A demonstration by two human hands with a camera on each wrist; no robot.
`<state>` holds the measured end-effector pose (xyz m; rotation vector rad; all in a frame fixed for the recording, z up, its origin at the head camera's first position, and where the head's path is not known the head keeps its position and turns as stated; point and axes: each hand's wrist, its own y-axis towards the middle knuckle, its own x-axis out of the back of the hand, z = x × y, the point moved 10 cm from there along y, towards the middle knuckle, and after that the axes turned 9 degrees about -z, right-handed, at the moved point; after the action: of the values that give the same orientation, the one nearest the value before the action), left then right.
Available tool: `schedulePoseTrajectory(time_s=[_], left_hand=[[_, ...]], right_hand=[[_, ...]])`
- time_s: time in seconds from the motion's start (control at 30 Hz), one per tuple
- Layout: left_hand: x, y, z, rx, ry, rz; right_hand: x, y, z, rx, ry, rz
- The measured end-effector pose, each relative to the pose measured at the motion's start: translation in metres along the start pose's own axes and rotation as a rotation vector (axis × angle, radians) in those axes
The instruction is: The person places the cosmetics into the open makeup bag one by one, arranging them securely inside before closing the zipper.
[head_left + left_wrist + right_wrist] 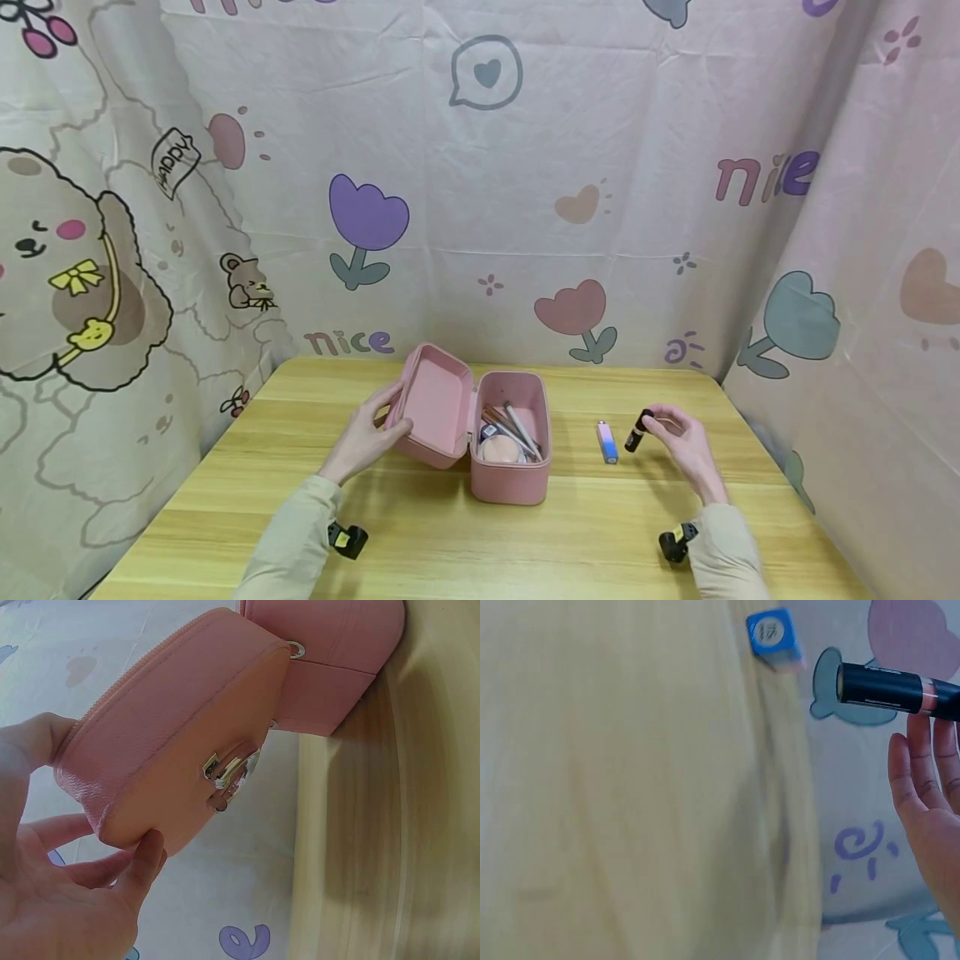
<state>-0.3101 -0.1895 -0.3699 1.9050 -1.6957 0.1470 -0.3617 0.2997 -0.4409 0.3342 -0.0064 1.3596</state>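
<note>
Pink zippered case (509,484), black cylindrical tube (880,688)

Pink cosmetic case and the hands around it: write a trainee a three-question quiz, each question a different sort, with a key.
1. True or false: the left hand grips the lid of the pink cosmetic case, which stands open.

2. Which item is on the tabletop, outside the case?
A) makeup brush
B) pink-and-blue square tube
C) powder compact

3. What is the right hand holding?

Key:
1. True.
2. B.
3. A black lipstick tube.
</note>
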Motion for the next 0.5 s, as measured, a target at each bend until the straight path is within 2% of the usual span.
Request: schedulePoseTrajectory(time_s=[0.2, 0.37, 0.5], left_hand=[[0.0, 0.0, 0.0, -0.004, -0.003, -0.005], [0.0, 0.0, -0.001, -0.01, 0.001, -0.01], [0.0, 0.0, -0.001, -0.007, -0.001, -0.009]], right_hand=[[-0.014, 0.004, 0.022, 0.062, 0.061, -0.016], [-0.026, 0.006, 0.04, 0.112, 0.029, -0.056], [-0.037, 0.005, 0.055, 0.138, 0.035, -0.054]])
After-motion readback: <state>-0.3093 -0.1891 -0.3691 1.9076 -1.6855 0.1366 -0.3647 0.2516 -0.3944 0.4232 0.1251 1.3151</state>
